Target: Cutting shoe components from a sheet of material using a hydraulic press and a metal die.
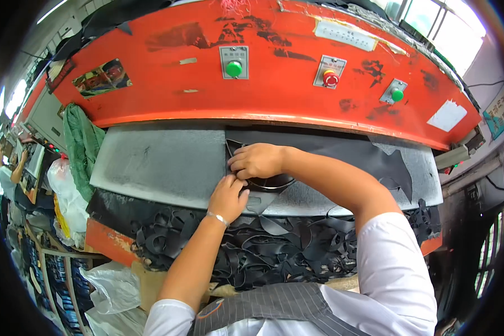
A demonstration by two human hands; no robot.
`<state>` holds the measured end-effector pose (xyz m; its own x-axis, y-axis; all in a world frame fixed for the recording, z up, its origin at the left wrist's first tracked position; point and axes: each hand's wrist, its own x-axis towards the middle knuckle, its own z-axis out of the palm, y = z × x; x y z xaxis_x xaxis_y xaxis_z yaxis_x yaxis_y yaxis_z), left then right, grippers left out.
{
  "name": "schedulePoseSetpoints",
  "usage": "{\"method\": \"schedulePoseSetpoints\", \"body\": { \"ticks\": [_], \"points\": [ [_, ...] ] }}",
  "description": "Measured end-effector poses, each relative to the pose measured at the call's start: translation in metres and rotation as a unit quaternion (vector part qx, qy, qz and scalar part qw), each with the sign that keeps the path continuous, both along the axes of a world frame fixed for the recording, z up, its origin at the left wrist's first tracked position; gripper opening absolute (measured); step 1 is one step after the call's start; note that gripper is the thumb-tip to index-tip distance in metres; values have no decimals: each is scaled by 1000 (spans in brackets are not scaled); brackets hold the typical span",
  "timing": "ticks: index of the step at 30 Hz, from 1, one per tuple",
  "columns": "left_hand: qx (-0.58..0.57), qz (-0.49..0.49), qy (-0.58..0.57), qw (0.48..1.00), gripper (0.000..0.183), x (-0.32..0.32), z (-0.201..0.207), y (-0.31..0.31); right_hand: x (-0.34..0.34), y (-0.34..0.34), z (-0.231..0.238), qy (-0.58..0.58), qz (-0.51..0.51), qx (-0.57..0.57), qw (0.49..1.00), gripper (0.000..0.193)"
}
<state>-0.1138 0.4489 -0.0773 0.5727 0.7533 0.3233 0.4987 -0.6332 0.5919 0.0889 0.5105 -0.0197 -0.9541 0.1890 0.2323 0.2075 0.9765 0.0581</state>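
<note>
The thin, curved, shiny metal frame (271,189) lies by the left edge of the smooth black sheet (341,154), on the wide grey board (157,162). The right hand (257,161) curls over its left side; the left hand (228,197) reaches close, perhaps to steady it. Whether either hand's fingers pinch it, one cannot tell.

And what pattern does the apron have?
The apron is dark grey with thin, light stripes, seen best in the head view.
</note>
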Motion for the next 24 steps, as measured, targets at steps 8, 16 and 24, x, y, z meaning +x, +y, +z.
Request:
{"method": "schedulePoseSetpoints", "body": {
  "ticks": [8,16,24],
  "points": [
    [104,7,23,994,25,-1,-16,19,13,18,23,78,21,75,994,14],
    [92,1,12,996,20,-2,-12,25,106,-82,162,41,-292,317,901,21],
    [57,27,-34,997,18,27,25,57,155,-135,66,217,-606,-29,765,13]
  ]
}}
